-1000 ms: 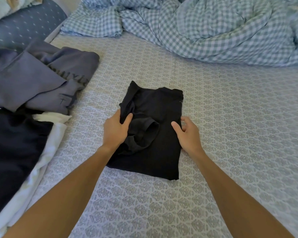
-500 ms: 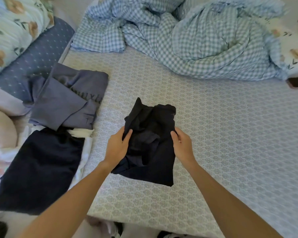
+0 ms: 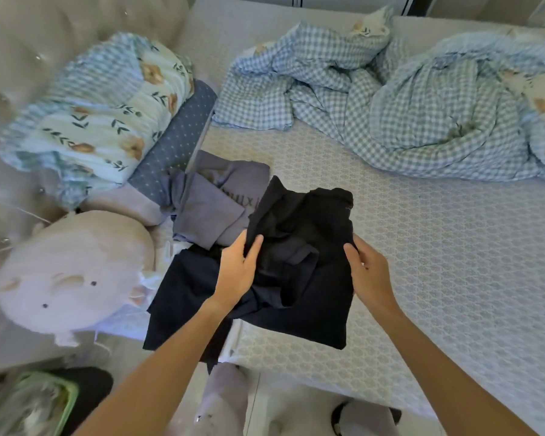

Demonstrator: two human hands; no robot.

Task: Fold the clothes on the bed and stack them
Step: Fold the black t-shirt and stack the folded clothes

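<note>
A folded black garment [image 3: 309,247] is lifted off the bed, held between both hands. My left hand [image 3: 238,270] grips its left edge with the thumb on top. My right hand [image 3: 370,275] grips its right edge. Under and left of it lies a dark navy garment [image 3: 183,291] spread over the bed's left edge, on top of a white one [image 3: 148,280]. A grey-purple garment [image 3: 208,209] with lettering lies folded behind the navy one. The patterned bed sheet [image 3: 438,262] stretches to the right.
A crumpled blue checked duvet [image 3: 390,99] fills the far side of the bed. A floral pillow [image 3: 101,111] and a dotted blue cushion [image 3: 177,140] sit far left. A pale plush toy [image 3: 73,272] lies left. A green-rimmed bin [image 3: 41,404] stands on the floor.
Both hands have lifted the black garment off the sheet and carried it leftward, over the navy garment. The view has pulled back, showing the pillows, plush toy and floor.
</note>
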